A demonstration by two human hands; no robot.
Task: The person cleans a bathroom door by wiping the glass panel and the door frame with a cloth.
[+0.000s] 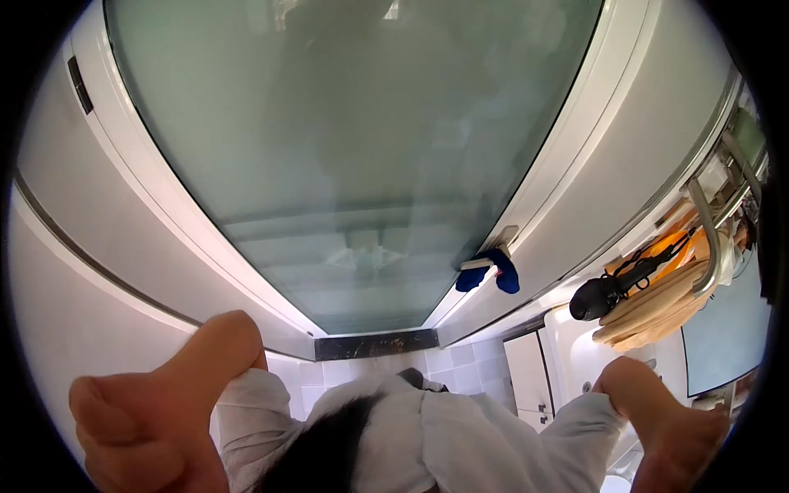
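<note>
One left hand [140, 427], one right hand [682, 440]; one glass door [362, 164], one sink [580, 352].

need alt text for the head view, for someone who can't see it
A person's bare left hand and right hand appear near the lower corners, before a white-framed, frosted green-grey glass door. Dark blue fabric hangs on its pale handle. At right, a black hair dryer rests against a hanging beige towel, near a white basin.

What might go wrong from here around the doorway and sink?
The black, tube-shaped hair dryer hangs near the white sink; a bump from the right hand might knock it down. The dark blue cloth draped over the pale metal door handle may slip off if the handle is used.
</note>
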